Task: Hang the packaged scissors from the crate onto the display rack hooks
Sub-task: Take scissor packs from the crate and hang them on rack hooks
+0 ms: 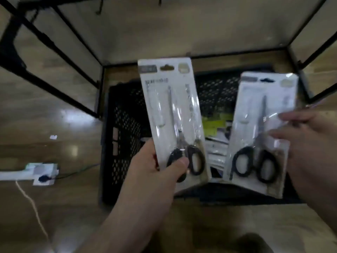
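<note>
My left hand (155, 172) pinches the lower left corner of a packaged pair of scissors (173, 114), a white card with black handles held upright above the black mesh crate (124, 136). A second packaged pair of scissors (259, 128) is gripped along its right edge by my right hand (308, 150), tilted slightly left. Both packages have a hang slot at the top. More packages (217, 141) lie inside the crate, partly hidden behind the two raised ones. The black frame of the display rack (60, 44) stands beyond the crate; its hooks show only as blurred shapes at the top.
The crate sits on a wooden floor between the rack's black legs (310, 46). A white power strip (36, 172) with a plug and a pale cord (31, 199) lies on the floor at the left. A small white scrap (53, 137) lies nearby.
</note>
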Motion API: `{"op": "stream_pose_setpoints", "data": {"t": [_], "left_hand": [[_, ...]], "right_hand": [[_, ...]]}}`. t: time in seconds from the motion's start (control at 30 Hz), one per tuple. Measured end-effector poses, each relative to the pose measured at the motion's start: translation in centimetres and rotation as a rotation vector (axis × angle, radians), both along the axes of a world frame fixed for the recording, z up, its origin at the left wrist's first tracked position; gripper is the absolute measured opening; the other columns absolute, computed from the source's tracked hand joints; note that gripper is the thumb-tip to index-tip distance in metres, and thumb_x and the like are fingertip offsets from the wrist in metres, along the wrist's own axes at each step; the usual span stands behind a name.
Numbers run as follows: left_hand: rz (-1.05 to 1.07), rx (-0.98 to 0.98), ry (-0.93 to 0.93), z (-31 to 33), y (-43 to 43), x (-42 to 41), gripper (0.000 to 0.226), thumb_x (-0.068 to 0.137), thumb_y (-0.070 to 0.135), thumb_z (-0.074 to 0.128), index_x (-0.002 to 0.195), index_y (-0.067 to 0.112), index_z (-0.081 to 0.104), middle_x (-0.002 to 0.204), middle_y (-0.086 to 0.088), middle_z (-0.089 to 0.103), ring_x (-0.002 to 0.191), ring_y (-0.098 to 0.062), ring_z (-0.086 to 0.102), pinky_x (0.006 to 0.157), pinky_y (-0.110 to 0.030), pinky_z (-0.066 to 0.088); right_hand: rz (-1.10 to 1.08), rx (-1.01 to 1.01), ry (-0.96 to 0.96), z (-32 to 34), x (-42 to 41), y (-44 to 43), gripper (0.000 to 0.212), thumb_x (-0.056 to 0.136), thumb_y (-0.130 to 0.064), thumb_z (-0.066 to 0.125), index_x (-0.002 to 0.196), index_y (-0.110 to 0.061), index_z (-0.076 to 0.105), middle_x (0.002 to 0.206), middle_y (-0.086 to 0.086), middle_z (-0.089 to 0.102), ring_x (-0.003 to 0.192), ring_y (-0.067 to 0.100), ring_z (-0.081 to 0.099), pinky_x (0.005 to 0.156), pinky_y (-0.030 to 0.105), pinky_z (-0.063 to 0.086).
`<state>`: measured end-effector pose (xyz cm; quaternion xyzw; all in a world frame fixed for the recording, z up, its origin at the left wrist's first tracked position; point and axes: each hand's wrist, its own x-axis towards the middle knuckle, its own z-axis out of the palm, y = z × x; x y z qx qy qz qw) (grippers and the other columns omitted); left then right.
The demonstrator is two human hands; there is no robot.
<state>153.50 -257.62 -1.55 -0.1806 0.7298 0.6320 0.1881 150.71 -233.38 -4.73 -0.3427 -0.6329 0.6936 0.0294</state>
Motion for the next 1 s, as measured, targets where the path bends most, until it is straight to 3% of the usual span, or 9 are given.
{"op": "stream_pose_setpoints", "data": {"t": [0.1, 0.2, 0.27, 0.47, 0.57, 0.7, 0.8, 0.9, 1.0], "left_hand": [[-0.02, -0.033, -0.056, -1.0, -0.1, 2.4, 0.034, 0.095, 0.001, 0.066, 0.116, 0.027, 0.07, 0.101, 0.01, 0.079, 0.097, -0.007, 0.074, 0.088, -0.029, 0.058], [0.036, 0.015, -0.109, 0.1, 0.0, 3.0, 0.034, 0.096, -0.001, 0.062, 0.121, 0.022, 0.067, 0.108, 0.003, 0.079, 0.105, -0.016, 0.074, 0.1, -0.046, 0.055], [0.041, 0.026, -0.145, 0.5, 0.5, 3.1, 0.036, 0.097, -0.003, 0.061, 0.122, 0.022, 0.067, 0.111, 0.001, 0.078, 0.109, -0.018, 0.073, 0.104, -0.049, 0.052], [-0.041, 0.016, -0.238, 1.0, -0.1, 2.8, 0.037, 0.099, 0.005, 0.062, 0.125, 0.031, 0.065, 0.115, 0.007, 0.077, 0.112, -0.016, 0.071, 0.104, -0.049, 0.052], [-0.031, 0.014, -0.255, 0.9, -0.5, 2.0, 0.038, 0.101, 0.009, 0.062, 0.129, 0.035, 0.061, 0.115, 0.013, 0.075, 0.111, -0.008, 0.07, 0.104, -0.044, 0.052], [-0.038, 0.066, -0.242, 0.5, 0.0, 1.8, 0.037, 0.101, 0.007, 0.061, 0.129, 0.031, 0.062, 0.11, 0.012, 0.074, 0.096, -0.002, 0.067, 0.092, -0.03, 0.051], [-0.03, 0.106, -0.259, 0.3, 0.1, 2.3, 0.036, 0.1, 0.007, 0.061, 0.124, 0.033, 0.064, 0.1, 0.016, 0.072, 0.091, -0.005, 0.064, 0.089, -0.03, 0.048], [0.035, 0.139, -0.277, 0.3, -0.2, 2.7, 0.037, 0.099, 0.008, 0.061, 0.123, 0.036, 0.064, 0.104, 0.015, 0.072, 0.104, -0.014, 0.067, 0.096, -0.036, 0.05], [0.085, 0.182, -0.281, 0.9, -0.5, 3.4, 0.036, 0.099, 0.009, 0.061, 0.119, 0.038, 0.063, 0.103, 0.015, 0.072, 0.098, -0.005, 0.065, 0.095, -0.033, 0.051]], "right_hand": [[-0.026, 0.226, -0.086, -0.6, 3.3, -1.4, 0.031, 0.073, -0.014, 0.067, 0.087, -0.042, 0.066, 0.082, -0.004, 0.062, 0.058, 0.013, 0.055, 0.049, 0.033, 0.045], [-0.035, 0.361, 0.035, 1.8, 4.2, -2.4, 0.036, 0.076, -0.006, 0.066, 0.09, -0.04, 0.065, 0.076, -0.011, 0.06, 0.059, 0.005, 0.053, 0.053, 0.025, 0.044], [-0.005, 0.366, 0.09, 2.6, 3.8, -2.6, 0.039, 0.08, 0.002, 0.065, 0.092, -0.035, 0.065, 0.073, -0.011, 0.06, 0.055, 0.004, 0.049, 0.051, 0.02, 0.039], [0.146, 0.373, 0.066, 2.4, 4.2, -2.6, 0.038, 0.087, 0.006, 0.062, 0.096, -0.032, 0.062, 0.071, 0.005, 0.057, 0.058, 0.034, 0.043, 0.049, 0.038, 0.035], [0.217, 0.319, 0.001, 1.9, 3.8, -2.9, 0.033, 0.091, 0.005, 0.063, 0.101, -0.026, 0.064, 0.072, 0.014, 0.053, 0.058, 0.021, 0.042, 0.05, 0.028, 0.035], [0.24, 0.28, -0.07, 3.2, 3.8, -3.2, 0.038, 0.092, 0.002, 0.066, 0.097, -0.036, 0.066, 0.083, 0.001, 0.061, 0.071, 0.016, 0.053, 0.064, 0.033, 0.045], [0.216, 0.287, -0.065, 5.1, 3.5, -3.4, 0.037, 0.093, 0.003, 0.066, 0.1, -0.033, 0.067, 0.089, 0.004, 0.064, 0.075, 0.019, 0.056, 0.07, 0.036, 0.047], [0.183, 0.301, -0.075, 6.8, 2.8, -3.9, 0.036, 0.092, 0.006, 0.065, 0.1, -0.029, 0.067, 0.083, -0.003, 0.064, 0.077, 0.022, 0.052, 0.073, 0.037, 0.044], [0.177, 0.356, -0.121, 8.8, 2.9, -4.2, 0.037, 0.092, 0.007, 0.065, 0.101, -0.029, 0.067, 0.092, -0.01, 0.07, 0.075, 0.007, 0.062, 0.071, 0.026, 0.051]]}}
